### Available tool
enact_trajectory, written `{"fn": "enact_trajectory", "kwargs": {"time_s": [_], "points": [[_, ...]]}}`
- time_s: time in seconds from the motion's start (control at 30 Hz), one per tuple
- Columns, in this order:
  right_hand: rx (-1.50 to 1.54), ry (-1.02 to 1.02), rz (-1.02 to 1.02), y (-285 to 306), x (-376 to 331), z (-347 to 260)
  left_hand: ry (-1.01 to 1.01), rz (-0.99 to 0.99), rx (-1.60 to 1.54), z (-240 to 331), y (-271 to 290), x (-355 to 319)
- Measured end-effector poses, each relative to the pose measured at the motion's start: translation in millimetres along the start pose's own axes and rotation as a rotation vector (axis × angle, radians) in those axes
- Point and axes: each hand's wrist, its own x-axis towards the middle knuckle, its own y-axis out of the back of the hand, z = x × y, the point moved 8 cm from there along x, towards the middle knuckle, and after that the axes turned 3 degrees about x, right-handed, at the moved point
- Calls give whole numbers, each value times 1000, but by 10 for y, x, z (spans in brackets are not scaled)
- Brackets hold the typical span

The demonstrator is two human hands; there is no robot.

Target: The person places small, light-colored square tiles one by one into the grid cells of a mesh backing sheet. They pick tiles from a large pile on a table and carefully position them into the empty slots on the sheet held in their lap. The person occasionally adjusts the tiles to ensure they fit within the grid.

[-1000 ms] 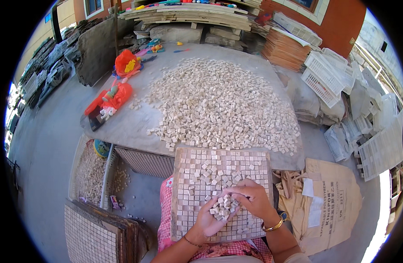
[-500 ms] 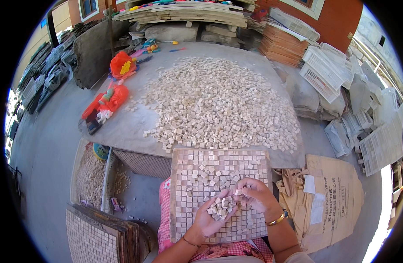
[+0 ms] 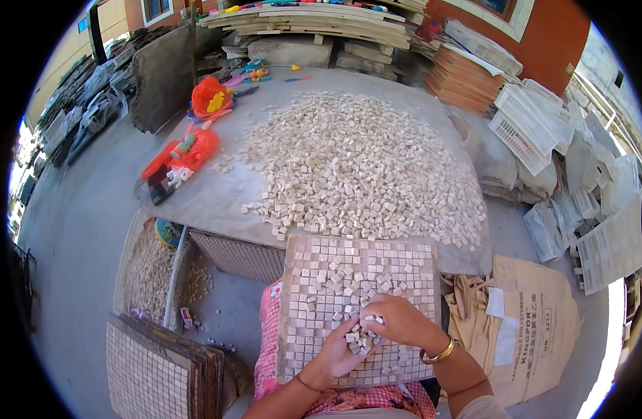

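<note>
- From my remote seat, the largest thing I see is the broad, dusty grey bench (image 3: pixel 241 190).
- On it lies a wide heap of off-white, roughly cubic stone pieces (image 3: pixel 370 164).
- Just this side of it, over the lap, I have a square, pale-brown gridded board (image 3: pixel 283 307); many cells are filled, some bare, with loose cubes scattered on top.
- Above its near half, my right hand (image 3: pixel 408 321) has its fingers bent inward, pinching at the tips.
- My left hand (image 3: pixel 337 356) is cupped, palm up, its fingers cradling a handful of small pale stone cubes (image 3: pixel 361 342).
- Smallest is the single whitish stone cube (image 3: pixel 379 320) in the right fingertips. I judge the step as picking pieces for the cells; the next move calls for setting one squarely into a gap.
</note>
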Motion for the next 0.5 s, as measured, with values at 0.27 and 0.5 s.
{"fn": "enact_trajectory", "kwargs": {"time_s": [0.27,0.5], "points": [[-21,11,117,342,223,32,81,-217,-126,-182,-116,-9],[-160,11,228,660,438,-50,379,-276,-29,-785,-310,-191]]}}
